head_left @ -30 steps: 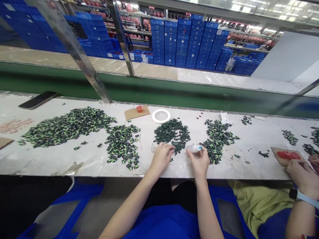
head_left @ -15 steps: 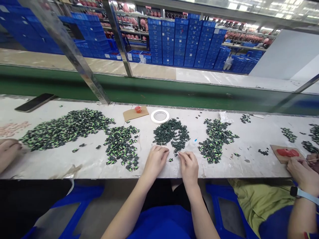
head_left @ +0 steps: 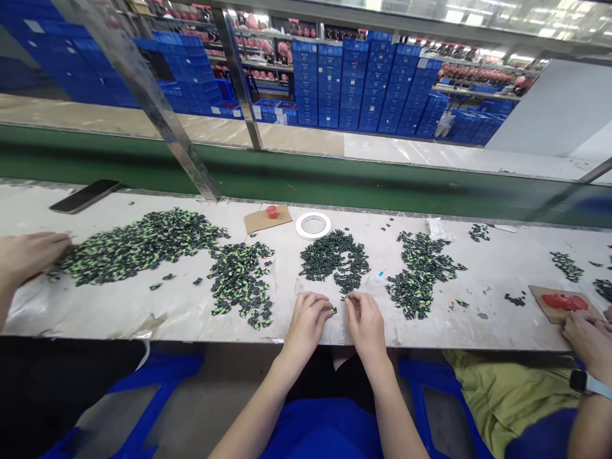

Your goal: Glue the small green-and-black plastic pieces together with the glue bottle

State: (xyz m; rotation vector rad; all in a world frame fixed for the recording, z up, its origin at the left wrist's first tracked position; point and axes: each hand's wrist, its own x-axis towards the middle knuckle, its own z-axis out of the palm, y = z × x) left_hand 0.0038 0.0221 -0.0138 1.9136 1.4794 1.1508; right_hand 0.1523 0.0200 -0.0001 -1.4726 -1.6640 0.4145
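Observation:
My left hand (head_left: 310, 319) is closed at the table's front edge, its fingertips pinching a small black-and-green piece (head_left: 333, 310). Just right of it, my right hand (head_left: 364, 319) has thumb and forefinger pressed together; what they hold, if anything, is too small to name. Beyond both hands lies a ring-like pile of small dark pieces (head_left: 322, 256). Piles of black-and-green pieces flank it, one on the left (head_left: 241, 280) and another on the right (head_left: 415, 274). A white tape roll (head_left: 313, 225) rests behind the dark pile.
A larger black-and-green pile (head_left: 143, 245), a phone (head_left: 86, 196) and cardboard with a red cap (head_left: 272, 211) lie left. A person's hand (head_left: 31, 255) touches the large pile. Another person's hands (head_left: 588, 338) are at the right, by cardboard with red material (head_left: 564, 302). Metal posts rise behind.
The view has shifted slightly. My left hand has taken hold of the small black-and-green piece that lay on the table. The person's hand at the left has moved onto the large pile.

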